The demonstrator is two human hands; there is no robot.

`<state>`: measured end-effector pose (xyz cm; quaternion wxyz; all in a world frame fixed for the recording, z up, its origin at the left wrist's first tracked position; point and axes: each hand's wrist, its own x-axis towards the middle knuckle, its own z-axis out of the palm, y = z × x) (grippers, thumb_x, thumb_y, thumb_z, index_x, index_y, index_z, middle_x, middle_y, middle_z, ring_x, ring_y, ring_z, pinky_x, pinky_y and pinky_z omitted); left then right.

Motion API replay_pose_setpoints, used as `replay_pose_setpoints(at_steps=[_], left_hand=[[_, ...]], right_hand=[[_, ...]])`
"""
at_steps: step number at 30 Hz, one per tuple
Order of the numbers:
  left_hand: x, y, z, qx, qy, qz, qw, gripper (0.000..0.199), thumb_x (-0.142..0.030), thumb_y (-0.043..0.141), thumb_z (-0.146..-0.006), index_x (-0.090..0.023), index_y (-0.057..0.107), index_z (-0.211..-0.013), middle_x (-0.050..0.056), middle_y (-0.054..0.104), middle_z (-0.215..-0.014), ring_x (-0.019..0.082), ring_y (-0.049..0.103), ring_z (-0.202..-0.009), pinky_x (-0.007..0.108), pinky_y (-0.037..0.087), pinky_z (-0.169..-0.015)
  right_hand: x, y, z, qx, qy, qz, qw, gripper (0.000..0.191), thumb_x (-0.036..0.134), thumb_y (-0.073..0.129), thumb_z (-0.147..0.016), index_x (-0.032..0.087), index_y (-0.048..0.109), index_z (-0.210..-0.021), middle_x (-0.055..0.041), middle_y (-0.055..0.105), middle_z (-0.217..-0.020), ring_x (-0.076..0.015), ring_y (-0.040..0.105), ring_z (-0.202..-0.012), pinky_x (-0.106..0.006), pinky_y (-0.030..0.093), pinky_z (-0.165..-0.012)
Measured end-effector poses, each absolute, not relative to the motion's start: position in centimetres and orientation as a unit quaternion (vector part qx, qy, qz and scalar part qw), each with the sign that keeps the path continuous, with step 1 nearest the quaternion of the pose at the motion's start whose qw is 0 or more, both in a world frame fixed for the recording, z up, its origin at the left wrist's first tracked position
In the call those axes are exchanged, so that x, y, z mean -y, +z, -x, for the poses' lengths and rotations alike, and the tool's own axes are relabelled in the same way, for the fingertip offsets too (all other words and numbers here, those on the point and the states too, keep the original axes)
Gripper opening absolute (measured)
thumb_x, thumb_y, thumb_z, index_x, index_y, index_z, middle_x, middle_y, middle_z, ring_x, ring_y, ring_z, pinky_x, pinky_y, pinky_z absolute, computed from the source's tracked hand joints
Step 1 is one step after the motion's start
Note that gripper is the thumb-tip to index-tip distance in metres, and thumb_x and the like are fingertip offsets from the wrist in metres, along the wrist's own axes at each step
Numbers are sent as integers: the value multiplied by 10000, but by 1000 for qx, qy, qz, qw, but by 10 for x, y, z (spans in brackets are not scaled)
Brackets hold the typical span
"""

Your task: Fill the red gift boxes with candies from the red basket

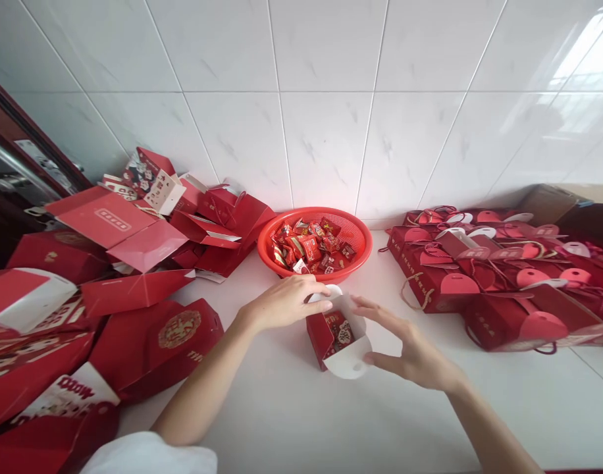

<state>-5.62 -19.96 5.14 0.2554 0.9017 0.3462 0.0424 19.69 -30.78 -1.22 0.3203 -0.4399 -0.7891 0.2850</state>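
Note:
A small red gift box (319, 340) with white insides stands on the white counter in front of me, its top flaps up and apart. Inside it lies a red-and-dark packet (343, 332) with white lettering. At the box's far left edge, my left hand (286, 301) has its thumb and forefinger closed around a white flap. My right hand (410, 349) is at the right side, fingers stretched and thumb spread apart, its fingertips at the side and front flaps. Just behind the box sits a red plastic basket (266, 255) of wrapped sweets (311, 249).
Opened red boxes (148, 342) are heaped along the left, up to the tiled wall (326, 145). On the right, closed red boxes (444, 289) with cord handles stand in rows. Behind them is a brown cardboard box (543, 204). A dark door frame (29, 125) is at far left.

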Motion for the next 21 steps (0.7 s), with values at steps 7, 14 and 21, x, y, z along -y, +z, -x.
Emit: replay_pose_setpoints(at_steps=[7, 14, 21], left_hand=[[197, 37, 43, -345, 56, -910, 224, 423, -404, 527, -986, -275, 552, -1388, 50, 644, -1326, 258, 615, -1181, 328, 454, -963], [197, 28, 38, -364, 46, -911, 186, 349, -335, 575, -960, -224, 531, -1288, 68, 687, -1240, 264, 655, -1103, 331, 475, -866], [196, 27, 35, -329, 80, -899, 278, 384, -584, 555, -937, -203, 578, -903, 25, 659, -963, 202, 629, -869, 295, 445, -732]], right_hand=[[309, -28, -169, 787, 314, 399, 350, 475, 391, 569, -979, 245, 535, -1430, -139, 580, -1445, -275, 477, -1414, -460, 473, -1111], [306, -42, -171, 759, 301, 373, 440, 464, 511, 590, -946, 231, 595, -1316, -141, 658, -1315, -277, 615, -1246, -435, 524, -1028], [300, -42, -162, 702, 268, 465, 468, 255, 379, 570, -970, 243, 628, -1178, -98, 712, -1168, -244, 681, -1086, -410, 558, -951]])
